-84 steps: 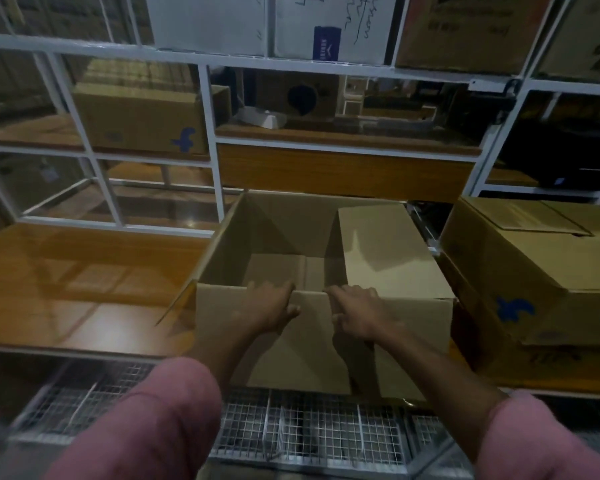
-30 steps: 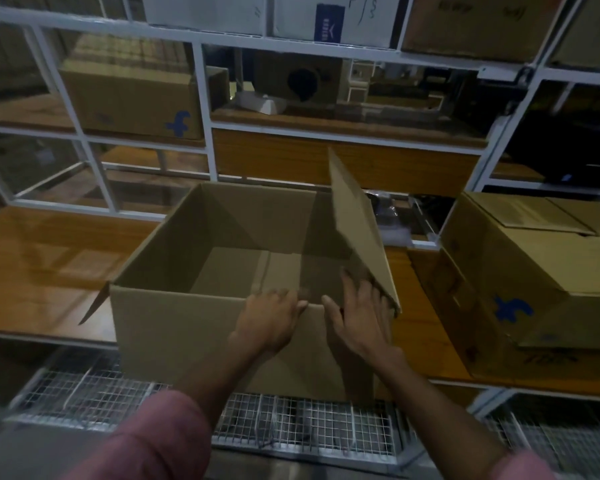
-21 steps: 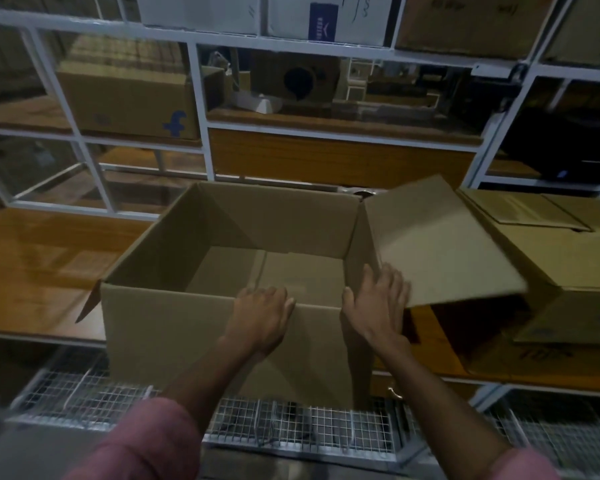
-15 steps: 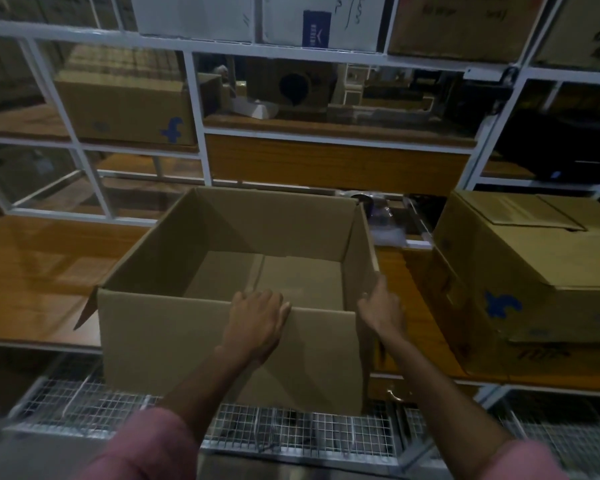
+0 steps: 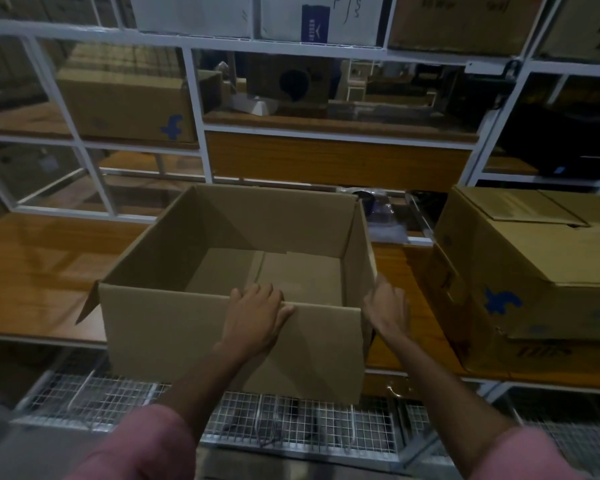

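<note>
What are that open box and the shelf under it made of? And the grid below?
The open box looks like plain brown cardboard, matte, with creased folds. The shelf looks like wood or wood-look laminate, glossy: grain and reflections show. The grid seems pale metal wire mesh.

A blue f-shaped logo marks the shelf box and the closed box.
</note>
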Motion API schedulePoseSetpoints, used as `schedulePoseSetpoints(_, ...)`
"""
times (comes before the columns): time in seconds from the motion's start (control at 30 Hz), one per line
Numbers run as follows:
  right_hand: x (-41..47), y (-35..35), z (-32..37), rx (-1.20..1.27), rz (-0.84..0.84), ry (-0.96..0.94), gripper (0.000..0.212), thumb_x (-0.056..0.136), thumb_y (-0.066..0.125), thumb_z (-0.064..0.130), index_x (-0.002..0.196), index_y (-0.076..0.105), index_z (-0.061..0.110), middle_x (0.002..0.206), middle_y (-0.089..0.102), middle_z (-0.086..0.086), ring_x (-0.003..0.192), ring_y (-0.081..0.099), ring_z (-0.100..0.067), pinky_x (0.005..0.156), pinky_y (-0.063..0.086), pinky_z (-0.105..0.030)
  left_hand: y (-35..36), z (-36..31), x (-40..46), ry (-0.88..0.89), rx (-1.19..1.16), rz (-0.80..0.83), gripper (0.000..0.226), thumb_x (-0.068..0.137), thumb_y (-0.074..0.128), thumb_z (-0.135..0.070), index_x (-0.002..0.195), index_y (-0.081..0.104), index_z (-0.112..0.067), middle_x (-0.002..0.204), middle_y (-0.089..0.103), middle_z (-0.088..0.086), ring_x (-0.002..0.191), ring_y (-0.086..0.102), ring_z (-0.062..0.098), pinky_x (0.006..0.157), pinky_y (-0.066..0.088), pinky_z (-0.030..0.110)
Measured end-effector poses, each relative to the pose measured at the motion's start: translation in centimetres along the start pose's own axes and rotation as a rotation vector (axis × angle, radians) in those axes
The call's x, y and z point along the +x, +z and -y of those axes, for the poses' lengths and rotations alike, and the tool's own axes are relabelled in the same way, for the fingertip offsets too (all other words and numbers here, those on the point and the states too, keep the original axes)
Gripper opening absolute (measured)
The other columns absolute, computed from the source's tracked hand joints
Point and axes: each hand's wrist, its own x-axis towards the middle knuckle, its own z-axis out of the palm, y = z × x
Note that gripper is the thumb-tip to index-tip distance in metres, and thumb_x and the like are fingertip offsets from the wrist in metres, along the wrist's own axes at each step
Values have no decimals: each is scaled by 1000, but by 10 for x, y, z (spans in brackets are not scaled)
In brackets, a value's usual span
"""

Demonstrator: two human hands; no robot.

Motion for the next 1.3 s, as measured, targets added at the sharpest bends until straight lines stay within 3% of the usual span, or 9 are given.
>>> schedulePoseSetpoints(0.07,-12,0,3,10,5,-87,39,104,42,37,139,45,20,136,54,-14,114,61,-30,96,52,-50,-1,-1,0,-16,-12,14,53,101,17,-60,100,58,-26,103,58,-1,93,54,23,84,39,44)
schedulePoseSetpoints(0.13,-28,2,2,-16,123,-168,60,100,36,61,149,37,25,165,17,-12,140,38,-39,110,36,-58,-4,-4,1,-26,-12,40,57,100,14,-60,103,58,-25,106,58,0,96,54,23,85,37,44)
schedulePoseSetpoints(0.2,-39,4,-7,-121,228,-271,76,90,38,79,142,48,25,168,2,-5,148,21,-39,114,29,-58,-7,-6,2,-32,-3,65,61,98,10,-61,105,58,-25,108,59,0,99,54,23,87,37,44)
schedulePoseSetpoints(0.3,-41,7,-23,-176,240,-333,70,83,53,77,126,54,22,155,33,-8,143,27,-37,113,34,-52,-11,-7,-1,-16,-2,107,58,97,15,-62,108,56,-24,110,57,1,102,53,23,90,39,46)
schedulePoseSetpoints(0.4,-40,6,-26,-147,134,-317,53,87,61,64,114,56,19,124,54,-4,126,44,-31,105,39,-44,-13,-12,-2,57,3,158,37,95,46,-55,116,50,-24,116,54,0,108,50,24,93,38,46)
schedulePoseSetpoints(0.53,-41,-3,-35,-130,97,-272,42,88,64,59,105,54,22,115,54,-1,118,46,-27,89,45,-37,-11,-28,2,53,-19,149,29,95,56,-39,119,48,-26,119,55,-1,110,51,23,94,38,45)
schedulePoseSetpoints(0.83,-36,-23,-57,-234,128,-298,35,94,61,47,114,53,20,118,52,0,112,46,-22,85,37,-31,-11,-55,4,70,9,173,36,99,54,-38,131,46,-22,122,57,4,111,53,26,109,31,51)
schedulePoseSetpoints(1.13,-37,-30,-63,-245,118,-303,42,90,60,62,105,51,24,111,53,0,101,49,-20,81,45,-35,-15,-67,2,50,-6,172,30,99,53,-38,125,49,-24,121,56,4,111,51,27,107,33,52)
schedulePoseSetpoints(1.3,-37,-35,-72,-267,103,-280,49,91,57,64,116,53,22,119,54,-2,109,50,-22,86,47,-35,-16,-77,7,66,-16,169,29,99,53,-38,126,50,-26,122,57,4,113,50,27,106,33,51)
